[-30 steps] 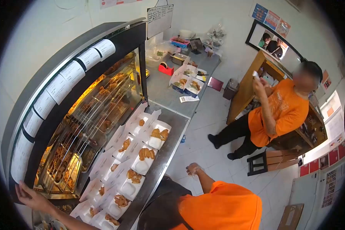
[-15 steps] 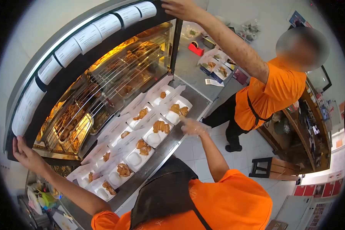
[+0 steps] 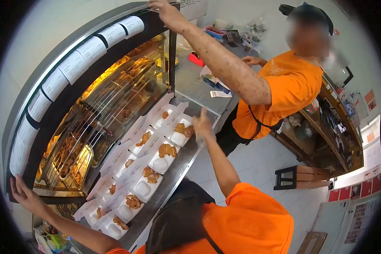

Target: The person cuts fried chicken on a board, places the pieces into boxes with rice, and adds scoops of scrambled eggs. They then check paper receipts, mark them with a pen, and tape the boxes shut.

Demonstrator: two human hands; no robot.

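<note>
My left hand (image 3: 24, 195) rests with its fingers apart against the lower left corner of the heated display case (image 3: 59, 127). Over the outer edge of the steel counter (image 3: 190, 156), my right hand (image 3: 204, 130) is raised in a clear plastic glove. One of its fingers points up and the others are blurred; I see nothing in it. Beside it stand open white meal boxes (image 3: 142, 190) in two rows, their lids tilted toward the case. In the near row, fried chicken pieces (image 3: 167, 150) lie next to white rice mounds (image 3: 160, 164).
A co-worker (image 3: 279, 91) in orange stands at the right, one hand (image 3: 167, 15) on the case's top end. Paper slips (image 3: 55, 86) line the case. A red tape dispenser (image 3: 196, 59) sits on the back counter; a wooden stool (image 3: 302, 178) stands on the floor.
My right hand has lifted away from the end box, a finger now raised. My left hand stays at the case's corner. The view has shifted, and the co-worker's other hand now shows over the back counter.
</note>
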